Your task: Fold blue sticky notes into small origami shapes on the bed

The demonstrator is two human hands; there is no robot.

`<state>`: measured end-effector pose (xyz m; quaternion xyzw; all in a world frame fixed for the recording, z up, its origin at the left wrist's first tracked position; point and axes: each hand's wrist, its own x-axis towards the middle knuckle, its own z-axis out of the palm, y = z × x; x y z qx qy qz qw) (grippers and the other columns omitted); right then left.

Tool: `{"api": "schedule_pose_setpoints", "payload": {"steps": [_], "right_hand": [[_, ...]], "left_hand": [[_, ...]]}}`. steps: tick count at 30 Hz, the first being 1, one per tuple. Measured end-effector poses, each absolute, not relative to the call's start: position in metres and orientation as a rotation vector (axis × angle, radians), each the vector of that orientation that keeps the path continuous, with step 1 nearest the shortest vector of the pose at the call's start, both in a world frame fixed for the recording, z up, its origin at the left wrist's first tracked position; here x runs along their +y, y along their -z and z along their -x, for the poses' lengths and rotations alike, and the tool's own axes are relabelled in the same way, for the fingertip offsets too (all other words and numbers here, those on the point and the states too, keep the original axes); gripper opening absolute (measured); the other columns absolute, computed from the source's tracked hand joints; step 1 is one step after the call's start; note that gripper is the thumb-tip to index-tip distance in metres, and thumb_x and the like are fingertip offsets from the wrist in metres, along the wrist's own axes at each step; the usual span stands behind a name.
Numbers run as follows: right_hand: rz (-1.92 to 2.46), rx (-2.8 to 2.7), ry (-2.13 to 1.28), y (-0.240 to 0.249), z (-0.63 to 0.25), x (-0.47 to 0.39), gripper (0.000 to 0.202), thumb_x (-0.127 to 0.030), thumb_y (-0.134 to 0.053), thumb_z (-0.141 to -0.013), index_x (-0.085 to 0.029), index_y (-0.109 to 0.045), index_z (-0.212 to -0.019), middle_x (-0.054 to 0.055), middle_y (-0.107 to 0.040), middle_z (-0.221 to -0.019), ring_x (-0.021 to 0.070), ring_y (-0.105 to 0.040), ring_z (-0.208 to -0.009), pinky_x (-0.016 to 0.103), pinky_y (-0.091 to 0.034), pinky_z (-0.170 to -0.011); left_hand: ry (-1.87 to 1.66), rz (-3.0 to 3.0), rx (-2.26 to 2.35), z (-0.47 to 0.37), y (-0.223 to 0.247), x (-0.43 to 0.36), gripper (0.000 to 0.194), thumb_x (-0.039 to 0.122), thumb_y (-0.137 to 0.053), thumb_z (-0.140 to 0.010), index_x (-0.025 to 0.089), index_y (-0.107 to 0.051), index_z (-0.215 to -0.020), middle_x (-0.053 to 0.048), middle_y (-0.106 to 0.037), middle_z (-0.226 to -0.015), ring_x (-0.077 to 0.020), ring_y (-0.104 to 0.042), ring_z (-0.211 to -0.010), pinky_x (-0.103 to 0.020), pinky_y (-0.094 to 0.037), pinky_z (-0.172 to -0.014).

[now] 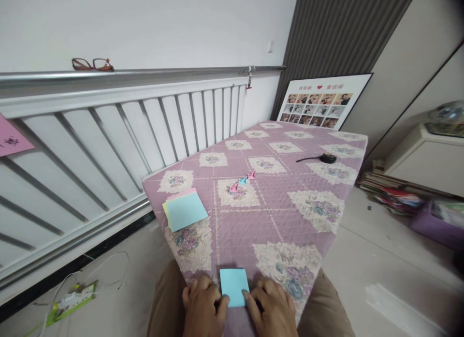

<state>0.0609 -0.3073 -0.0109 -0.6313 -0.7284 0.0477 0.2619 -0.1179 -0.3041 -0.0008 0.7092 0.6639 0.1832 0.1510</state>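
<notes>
A small light-blue square of paper (pixel 235 285) lies at the near end of the cloth-covered table. My left hand (pixel 205 305) is at its left side, fingers curled, with the thumb at the lower left edge. On the other side my right hand (pixel 271 305) has its thumb tip over the lower right part of the paper, its fingers bent too. Farther up on the left rests a stack of larger paper sheets (pixel 186 211), blue on top with pink and yellow edges beneath. Two small pink folded pieces (pixel 234 188) and a blue folded piece (pixel 242 181) sit in a row mid-table.
A purple floral tablecloth (pixel 242 230) covers the table. A black round object with a strap (pixel 327 158) lies toward the right. White radiator (pixel 188 124) runs along the left, glasses (pixel 93 64) above it. A power strip (pixel 72 300) is on the floor.
</notes>
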Motion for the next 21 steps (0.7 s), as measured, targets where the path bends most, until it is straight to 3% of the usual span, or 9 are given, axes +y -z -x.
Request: {"api": "schedule_pose_setpoints", "payload": {"steps": [12,17,19,21], "right_hand": [[1.758,-1.964,-0.086,0.0130,-0.0591,-0.3058,0.024,-0.042,-0.058,-0.084,-0.026,-0.060,-0.066,0.003,-0.059,-0.081,0.0232,-0.054,-0.082,0.038,-0.035,-0.073],[1.774,-1.965,-0.075,0.0137,-0.0590,-0.3037,0.025,-0.043,-0.058,-0.083,-0.026,-0.060,-0.065,0.003,-0.059,-0.081,0.0232,-0.054,-0.080,0.037,-0.035,-0.069],[1.785,-1.966,-0.090,0.0135,-0.0593,-0.3032,0.024,-0.043,-0.059,-0.082,-0.027,-0.060,-0.065,0.002,-0.060,-0.081,0.0234,-0.054,-0.080,0.037,-0.035,-0.069],[1.790,-1.967,-0.107,0.0131,-0.0596,-0.3031,0.023,-0.042,-0.059,-0.082,-0.027,-0.061,-0.066,0.002,-0.060,-0.080,0.0235,-0.054,-0.080,0.037,-0.035,-0.069]], "left_hand": [[-0.521,-2.015,1.923,0.1168,0.0022,-0.3012,0.017,0.023,-0.059,-0.075,0.020,-0.056,-0.059,0.000,-0.058,-0.076,-0.0211,-0.051,-0.081,-0.042,-0.028,-0.081],[-0.595,-2.062,1.869,0.1209,0.0080,-0.2997,0.005,0.022,-0.057,-0.075,0.022,-0.057,-0.070,0.000,-0.059,-0.078,-0.0217,-0.051,-0.081,-0.041,-0.031,-0.081],[-0.647,-2.134,1.753,0.1225,0.0097,-0.2982,0.007,0.019,-0.055,-0.077,0.023,-0.060,-0.080,-0.002,-0.062,-0.088,-0.0224,-0.052,-0.086,-0.039,-0.035,-0.082],[-0.697,-2.271,1.607,0.1223,0.0102,-0.2959,0.022,0.013,-0.052,-0.078,0.024,-0.062,-0.093,-0.003,-0.062,-0.107,-0.0234,-0.052,-0.100,-0.039,-0.037,-0.086]]}}
